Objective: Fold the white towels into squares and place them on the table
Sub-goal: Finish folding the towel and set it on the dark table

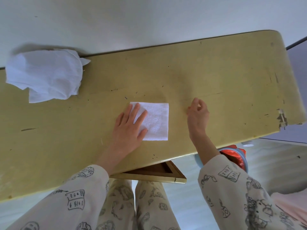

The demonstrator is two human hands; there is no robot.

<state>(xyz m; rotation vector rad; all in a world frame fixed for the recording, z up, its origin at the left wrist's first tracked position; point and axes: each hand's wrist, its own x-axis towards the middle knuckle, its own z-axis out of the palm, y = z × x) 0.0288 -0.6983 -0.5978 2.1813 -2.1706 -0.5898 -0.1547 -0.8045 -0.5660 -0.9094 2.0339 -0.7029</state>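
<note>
Fingers (138,113) of the left hand (128,128) lie straight and spread on the folded towel (156,122), pressing its left half flat, probably to set the creases. Right of it, apart, the right hand (198,113) hovers with loosely curled fingers holding nothing. Both are near the middle of the table (216,72). Far left, the unfolded towels (44,73) sit heaped against the wall, likely awaiting folding.

nubby terry towel (155,121), scuffed painted table (216,72)
</note>
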